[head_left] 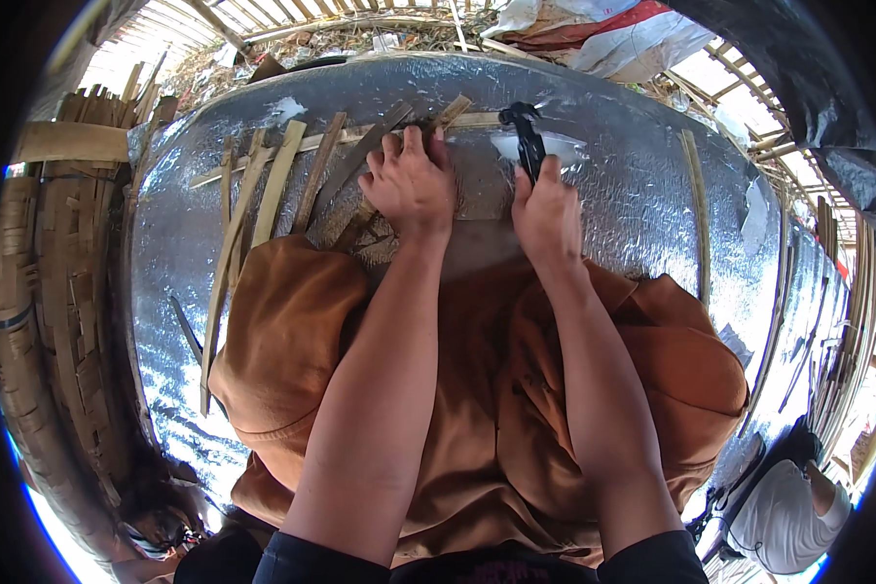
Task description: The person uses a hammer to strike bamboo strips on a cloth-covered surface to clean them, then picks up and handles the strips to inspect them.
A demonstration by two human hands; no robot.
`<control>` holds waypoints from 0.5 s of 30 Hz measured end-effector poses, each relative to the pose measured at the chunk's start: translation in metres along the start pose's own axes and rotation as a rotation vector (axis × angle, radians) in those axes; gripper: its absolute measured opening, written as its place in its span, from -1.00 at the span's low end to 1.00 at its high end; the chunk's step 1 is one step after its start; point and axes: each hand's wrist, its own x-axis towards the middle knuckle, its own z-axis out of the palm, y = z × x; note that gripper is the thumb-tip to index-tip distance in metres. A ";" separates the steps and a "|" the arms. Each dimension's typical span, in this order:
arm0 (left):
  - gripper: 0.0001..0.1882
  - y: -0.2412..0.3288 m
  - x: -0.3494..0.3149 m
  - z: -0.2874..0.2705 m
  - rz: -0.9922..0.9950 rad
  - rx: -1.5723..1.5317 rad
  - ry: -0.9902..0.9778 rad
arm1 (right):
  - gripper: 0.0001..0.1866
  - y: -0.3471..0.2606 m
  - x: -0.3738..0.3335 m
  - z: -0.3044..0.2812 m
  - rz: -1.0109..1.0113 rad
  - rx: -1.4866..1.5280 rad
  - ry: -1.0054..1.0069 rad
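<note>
My right hand (pixel 552 209) grips the handle of a black hammer (pixel 529 146), its head pointing away from me over a silvery foil sheet (pixel 642 175). To its left, my left hand (pixel 411 190) presses down with bent fingers closed on a short bamboo strip (pixel 455 109). That strip runs slantwise under the hand, and its far end crosses a long thin bamboo strip (pixel 492 120) lying sideways on the foil. Whether a nail sits between the left fingertips is hidden.
Several bamboo strips (pixel 280 180) fan out left of my left hand. Another strip (pixel 697 209) lies at the right. Brown cloth (pixel 292 331) covers my legs. Woven bamboo panels (pixel 73 321) stand at the left, and a person in white (pixel 786 516) is at the lower right.
</note>
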 end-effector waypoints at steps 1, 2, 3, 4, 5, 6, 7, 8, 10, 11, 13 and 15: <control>-0.65 0.002 0.001 -0.001 0.001 0.000 0.006 | -0.69 -0.002 0.003 0.001 0.037 -0.138 -0.177; -0.65 0.005 0.001 -0.002 -0.009 -0.004 -0.014 | -0.70 -0.002 0.002 -0.006 0.027 -0.006 -0.045; -0.65 0.005 -0.004 -0.003 -0.020 -0.002 -0.050 | -0.70 -0.005 0.002 -0.009 0.035 -0.007 -0.051; -0.65 0.002 -0.006 -0.001 -0.020 0.003 -0.059 | -0.69 -0.008 0.002 -0.009 0.038 0.001 -0.027; -0.65 -0.002 -0.006 0.001 -0.002 0.009 -0.012 | -0.69 -0.008 0.002 -0.007 0.041 0.009 -0.003; -0.65 -0.002 0.000 0.001 0.017 0.008 0.051 | -0.70 -0.009 0.008 -0.002 0.075 -0.239 -0.328; -0.65 0.001 0.001 0.001 0.018 0.005 0.058 | -0.70 -0.009 0.008 -0.004 0.071 -0.238 -0.322; -0.65 0.004 0.000 0.000 0.001 0.012 0.023 | -0.69 -0.009 0.006 -0.008 0.004 -0.082 -0.112; -0.65 0.001 -0.006 0.002 -0.017 0.026 -0.033 | -0.70 -0.006 -0.001 -0.006 -0.089 0.201 0.250; -0.65 -0.001 -0.004 0.003 0.002 0.017 0.004 | -0.70 -0.002 -0.002 -0.002 -0.083 0.198 0.245; -0.65 0.001 0.000 0.003 0.020 -0.001 0.059 | -0.70 -0.001 0.005 0.003 0.115 -0.219 -0.302; -0.65 0.003 -0.005 0.002 -0.009 0.026 -0.005 | -0.70 -0.002 0.003 0.000 0.080 -0.097 -0.148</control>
